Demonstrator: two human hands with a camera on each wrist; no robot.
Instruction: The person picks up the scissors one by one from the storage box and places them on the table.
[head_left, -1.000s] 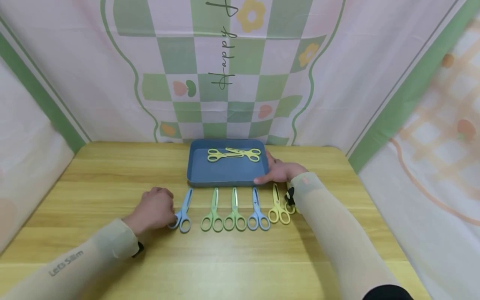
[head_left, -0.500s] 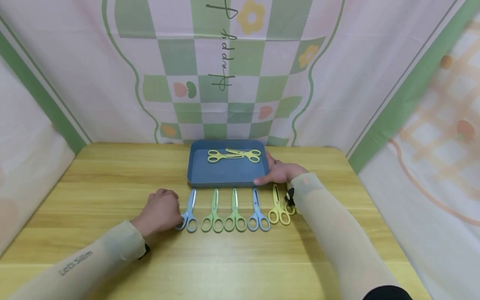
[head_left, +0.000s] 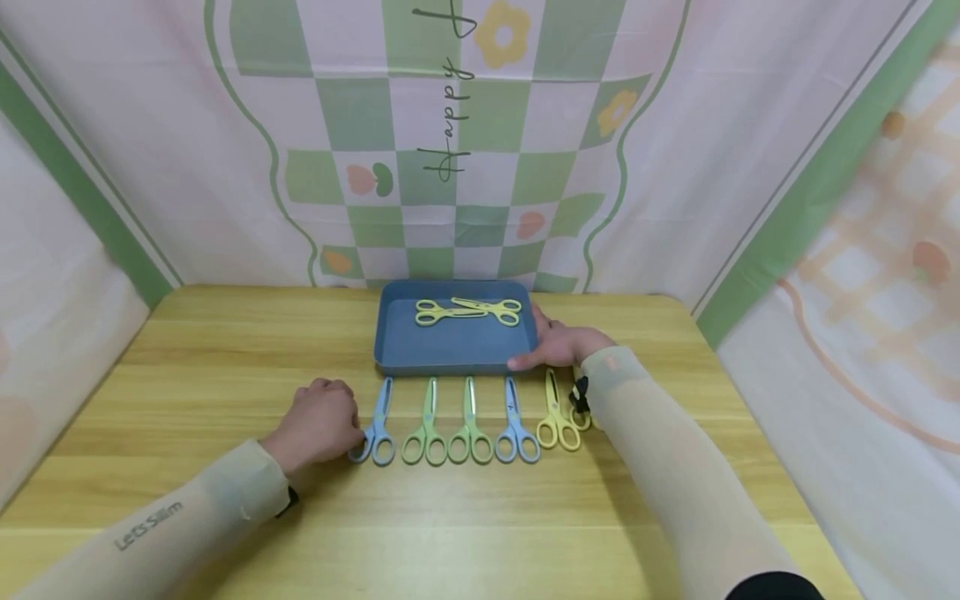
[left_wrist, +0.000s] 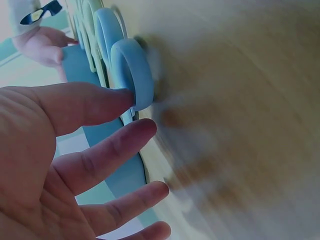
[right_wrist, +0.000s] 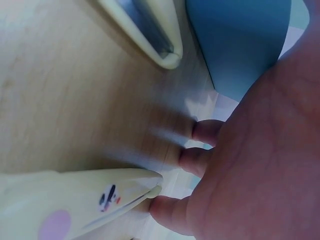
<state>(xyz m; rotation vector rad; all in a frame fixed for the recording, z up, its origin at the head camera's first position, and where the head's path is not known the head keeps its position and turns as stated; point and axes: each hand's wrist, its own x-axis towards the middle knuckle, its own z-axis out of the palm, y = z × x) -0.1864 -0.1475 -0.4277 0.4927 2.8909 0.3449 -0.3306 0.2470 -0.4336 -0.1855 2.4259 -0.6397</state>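
Note:
In the head view my left hand (head_left: 318, 421) is beside the handles of the leftmost blue scissors (head_left: 382, 417). The left wrist view shows the thumb (left_wrist: 100, 105) against a blue handle loop (left_wrist: 146, 75), the other fingers fairly straight and spread below it. My right hand (head_left: 566, 343) rests at the right end of a blue tray (head_left: 450, 354), thumb at its front corner and fingers along the side. Two pairs of yellow scissors (head_left: 504, 310) lie inside the tray, overlapping. In the right wrist view the fingers reach down near the table, close to pale yellow scissors (right_wrist: 110, 197).
Continuing the row in front of the tray are green scissors (head_left: 429, 429), another green pair (head_left: 470, 429), blue scissors (head_left: 516, 429) and yellow scissors (head_left: 557, 421). A further yellow pair (head_left: 580, 417) is partly hidden by the right wrist. A patterned curtain (head_left: 480, 175) hangs behind the table.
Over the first half second, my left hand slid the leftmost blue scissors slightly right and straighter; since then they have barely moved. My right hand stays at the tray.

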